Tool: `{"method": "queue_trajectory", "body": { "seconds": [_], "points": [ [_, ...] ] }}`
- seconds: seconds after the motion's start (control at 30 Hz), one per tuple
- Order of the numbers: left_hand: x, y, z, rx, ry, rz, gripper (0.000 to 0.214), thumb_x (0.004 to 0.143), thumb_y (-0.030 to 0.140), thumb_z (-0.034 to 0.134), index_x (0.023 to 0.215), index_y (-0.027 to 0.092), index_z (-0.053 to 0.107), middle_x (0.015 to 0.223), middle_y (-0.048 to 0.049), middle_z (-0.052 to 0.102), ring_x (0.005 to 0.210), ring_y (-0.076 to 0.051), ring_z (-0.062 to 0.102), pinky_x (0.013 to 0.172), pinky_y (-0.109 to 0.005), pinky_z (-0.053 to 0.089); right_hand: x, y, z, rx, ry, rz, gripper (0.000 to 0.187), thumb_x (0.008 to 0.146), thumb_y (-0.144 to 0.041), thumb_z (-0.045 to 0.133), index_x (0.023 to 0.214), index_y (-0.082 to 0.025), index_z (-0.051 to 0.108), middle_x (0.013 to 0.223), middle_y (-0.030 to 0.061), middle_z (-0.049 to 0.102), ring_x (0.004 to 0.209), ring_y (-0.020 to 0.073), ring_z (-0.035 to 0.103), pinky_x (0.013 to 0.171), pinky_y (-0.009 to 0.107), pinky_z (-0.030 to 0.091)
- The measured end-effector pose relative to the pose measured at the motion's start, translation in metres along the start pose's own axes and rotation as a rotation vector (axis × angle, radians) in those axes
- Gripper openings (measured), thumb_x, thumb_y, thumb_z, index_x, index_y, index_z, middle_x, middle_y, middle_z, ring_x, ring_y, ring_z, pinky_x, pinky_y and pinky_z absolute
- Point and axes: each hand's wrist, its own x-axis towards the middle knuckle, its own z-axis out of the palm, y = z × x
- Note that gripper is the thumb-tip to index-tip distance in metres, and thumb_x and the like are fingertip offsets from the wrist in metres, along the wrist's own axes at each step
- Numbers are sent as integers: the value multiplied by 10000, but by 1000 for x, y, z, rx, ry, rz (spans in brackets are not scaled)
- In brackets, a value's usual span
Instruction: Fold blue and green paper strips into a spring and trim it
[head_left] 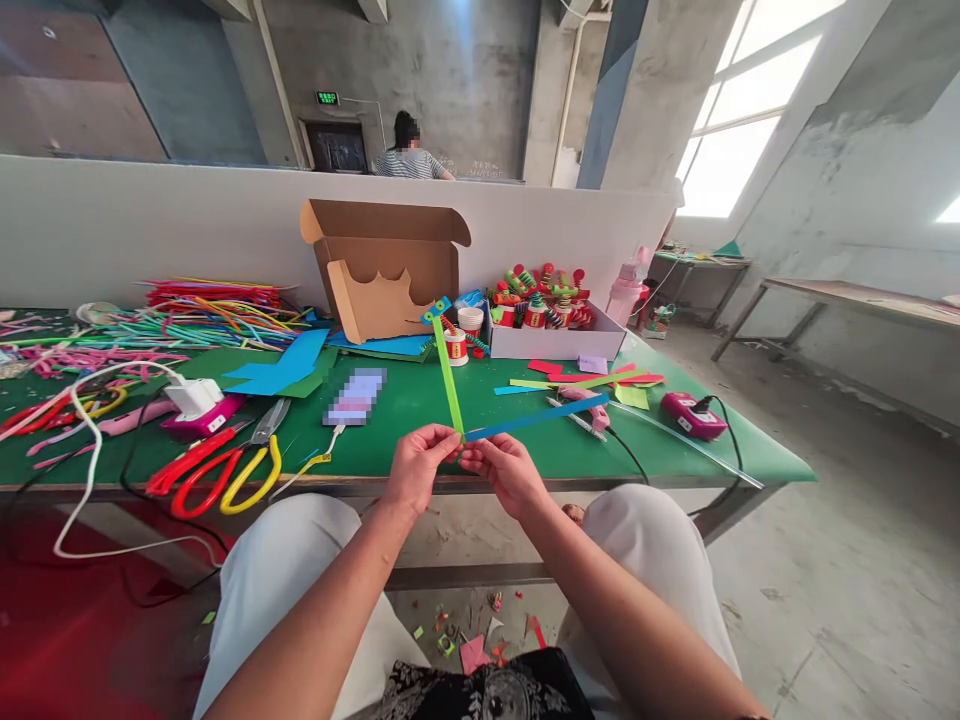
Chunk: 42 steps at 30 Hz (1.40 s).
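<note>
Hands [420, 462] w/ 2 strips [450, 385], scissors [270, 422] nearby

Hands counted: two, left hand [417, 462] and right hand [504, 468]. Paper strips held: two, green strip [448, 385] and blue strip [540, 418]. Scissors noted: two pairs, red scissors [191, 472] and yellow scissors [255, 478]. Boxes: two, cardboard box [386, 270] and white box [559, 342]. Cups: two, front cup [454, 346] and rear cup [470, 320]. Pink bottle [626, 285]: one. Pink plugged-in units: two, left unit [201, 418] and right unit [691, 415]. Person [409, 150] behind partition: one. Pipe cleaners [210, 300]: too many to count.
</note>
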Motion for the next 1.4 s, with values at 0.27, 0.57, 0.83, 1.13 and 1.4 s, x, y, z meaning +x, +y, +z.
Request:
{"method": "queue_trajectory", "body": {
  "seconds": [0.27, 0.57, 0.83, 1.13, 1.4],
  "points": [
    [-2, -1, 4, 65, 5, 33, 268, 551, 380, 799, 600, 147, 677, 552, -3, 624, 522, -94, 491, 536, -228, 400, -3, -2, 4, 70, -38, 8, 304, 524, -291, 890, 711, -169, 684, 625, -9, 678, 593, 99, 629, 645, 221, 536],
    [-3, -3, 7, -3, 16, -17, 285, 488, 355, 829, 596, 139, 678, 552, -15, 651, 516, -114, 552, 525, -238, 431, -7, 0, 11, -31, 21, -88, 258, 582, -357, 841, 682, -178, 683, 597, -25, 650, 547, 92, 585, 597, 227, 499],
    [-3, -7, 3, 15, -43, -9, 315, 569, 422, 805, 650, 137, 697, 588, -35, 677, 550, -133, 600, 562, -250, 470, -6, 5, 11, -162, 100, -173, 237, 617, -392, 784, 716, -190, 709, 600, -7, 665, 552, 132, 592, 604, 285, 508],
    [-5, -4, 5, 89, -103, -12, 320, 603, 432, 780, 723, 160, 662, 648, -12, 656, 629, -146, 598, 628, -269, 484, -5, 3, 9, -222, 171, -251, 184, 653, -365, 733, 702, -193, 688, 581, -21, 644, 531, 126, 562, 600, 282, 497],
    [-7, -3, 4, 234, -106, 79, 290, 669, 436, 718, 671, 184, 573, 618, 33, 572, 598, -119, 538, 579, -232, 448, -6, 4, 10, -170, 131, -167, 229, 628, -397, 749, 679, -202, 639, 564, -34, 634, 530, 129, 580, 587, 277, 509]
  ]
}}
